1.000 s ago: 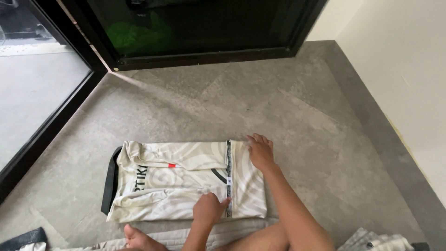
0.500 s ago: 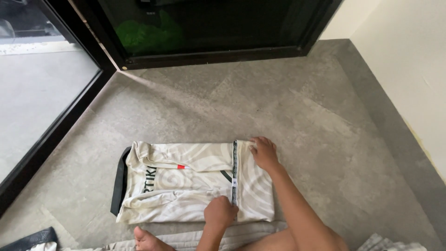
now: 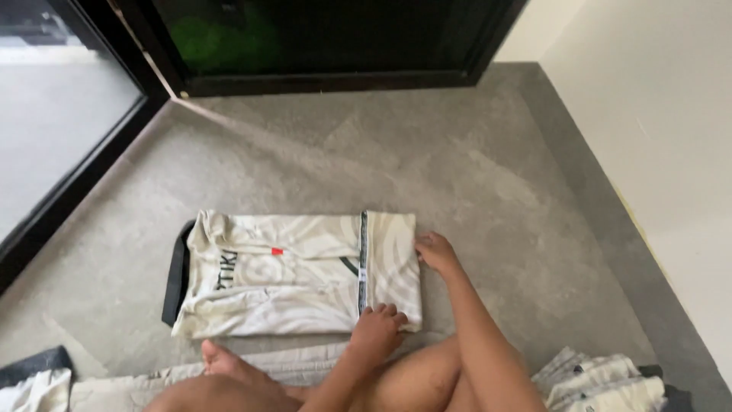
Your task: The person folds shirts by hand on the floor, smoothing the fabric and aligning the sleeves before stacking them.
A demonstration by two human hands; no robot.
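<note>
A cream shirt (image 3: 290, 275) with a pale swirl pattern and a dark stripe lies folded into a rectangle on the grey floor. My left hand (image 3: 377, 328) rests on its near right corner, fingers curled over the edge. My right hand (image 3: 436, 252) is at the far part of the shirt's right edge, with thumb and fingertips on the fabric. A black piece (image 3: 177, 275) sticks out from under the shirt's left end. My bare legs and one foot (image 3: 221, 358) lie just in front of the shirt.
A black-framed glass door (image 3: 320, 76) runs along the back, with a glass panel (image 3: 53, 114) at the left. A white wall (image 3: 663, 137) stands at the right. Crumpled patterned clothes (image 3: 602, 381) lie at the bottom right. A beige cloth (image 3: 290, 366) and other fabric (image 3: 30, 381) lie near my legs.
My right hand slid off the top of the shirt to its right edge. My left hand moved right to the near corner. The view shifted slightly.
</note>
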